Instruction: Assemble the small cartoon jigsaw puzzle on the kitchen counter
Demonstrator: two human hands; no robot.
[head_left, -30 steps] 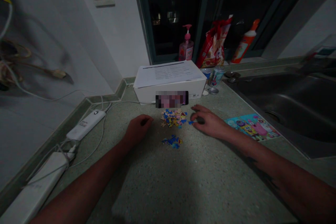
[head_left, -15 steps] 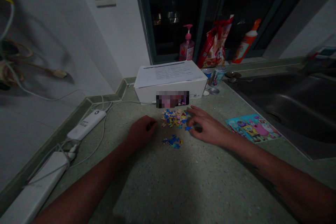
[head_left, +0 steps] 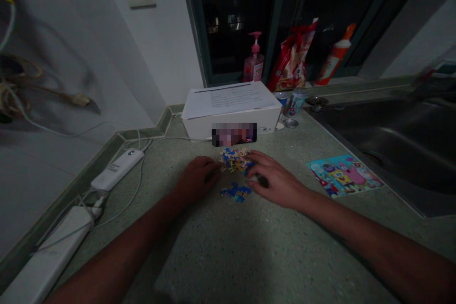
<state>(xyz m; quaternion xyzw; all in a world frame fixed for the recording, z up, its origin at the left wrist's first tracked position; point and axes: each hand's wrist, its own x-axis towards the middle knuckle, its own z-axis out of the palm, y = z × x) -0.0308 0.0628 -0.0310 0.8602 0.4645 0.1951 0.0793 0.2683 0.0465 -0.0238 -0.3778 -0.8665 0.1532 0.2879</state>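
Observation:
A loose pile of jigsaw puzzle pieces [head_left: 234, 159] lies on the counter, blue, yellow and pale pink. Just below it sits a small cluster of mostly blue puzzle pieces [head_left: 235, 192]. My left hand [head_left: 197, 178] rests at the left side of the pile, fingers loosely bent and nothing visible in them. On the other side, my right hand [head_left: 276, 179] has thumb and index finger drawn together over a small greyish puzzle piece [head_left: 253, 178], partly hidden and blurred. Its other fingers reach over the pile's right edge.
A phone [head_left: 245, 136] leans against a white box [head_left: 231, 111] behind the pile. To the right lie a cartoon picture sheet [head_left: 345, 175] and the sink [head_left: 402, 137]. Cans [head_left: 295, 103] stand by the box. A power strip [head_left: 53, 251] and white cables run along the left.
My right hand has moved left and slightly down, and the blue piece near its fingertips no longer shows there. My left hand has shifted right, its fingers extending closer to the pile.

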